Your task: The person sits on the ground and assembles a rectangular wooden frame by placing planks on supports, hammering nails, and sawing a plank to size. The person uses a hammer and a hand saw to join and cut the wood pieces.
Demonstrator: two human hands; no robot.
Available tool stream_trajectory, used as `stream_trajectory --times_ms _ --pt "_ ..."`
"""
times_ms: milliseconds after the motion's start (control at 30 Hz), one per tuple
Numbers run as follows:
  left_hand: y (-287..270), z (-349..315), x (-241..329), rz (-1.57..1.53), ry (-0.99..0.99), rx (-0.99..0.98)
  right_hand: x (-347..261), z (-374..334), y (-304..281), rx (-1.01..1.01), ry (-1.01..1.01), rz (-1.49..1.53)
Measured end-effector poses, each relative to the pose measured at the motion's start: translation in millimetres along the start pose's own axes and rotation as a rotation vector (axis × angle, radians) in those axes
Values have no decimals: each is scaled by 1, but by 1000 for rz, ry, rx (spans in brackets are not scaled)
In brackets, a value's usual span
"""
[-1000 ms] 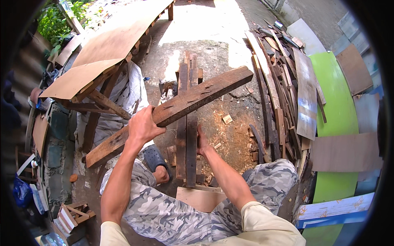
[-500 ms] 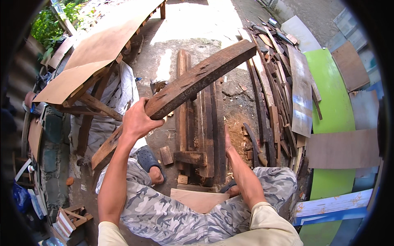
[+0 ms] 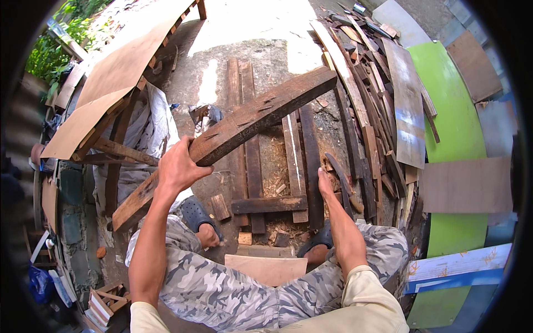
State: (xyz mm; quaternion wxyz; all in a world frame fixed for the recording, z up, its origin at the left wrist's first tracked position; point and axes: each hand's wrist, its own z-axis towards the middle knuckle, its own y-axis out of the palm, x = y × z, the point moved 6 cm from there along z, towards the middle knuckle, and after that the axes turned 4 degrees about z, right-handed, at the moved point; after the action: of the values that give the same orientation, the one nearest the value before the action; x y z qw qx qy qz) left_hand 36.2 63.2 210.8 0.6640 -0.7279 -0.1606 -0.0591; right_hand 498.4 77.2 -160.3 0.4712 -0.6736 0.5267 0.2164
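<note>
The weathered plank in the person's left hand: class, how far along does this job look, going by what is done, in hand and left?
Done: several dark boards lie side by side on the ground, over a short crosspiece. In hand: the left hand grips the weathered plank, raised at a slant above them; the right hand rests on a board. Left: the plank is not yet laid down, and a scrap wood pile lies alongside.

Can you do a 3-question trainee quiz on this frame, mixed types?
1. True or false: the left hand grips the long weathered plank.
2. The right hand rests on: A) the green panel B) the dark planks on the ground C) a hammer
3. Fill in: the raised plank slants across the planks on the ____.

Key: 1 true; 2 B; 3 ground.
</note>
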Motion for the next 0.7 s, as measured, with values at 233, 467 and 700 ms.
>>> stream_trajectory --times_ms 233,467,700 --pt "3 8 -3 53 -13 10 -30 -43 41 207 -150 -628" --pt "17 12 0 52 -35 -56 -69 -81 165 -169 -311 -634" --pt "25 -1 -26 118 -83 -85 -94 -48 125 192 -408 -874"
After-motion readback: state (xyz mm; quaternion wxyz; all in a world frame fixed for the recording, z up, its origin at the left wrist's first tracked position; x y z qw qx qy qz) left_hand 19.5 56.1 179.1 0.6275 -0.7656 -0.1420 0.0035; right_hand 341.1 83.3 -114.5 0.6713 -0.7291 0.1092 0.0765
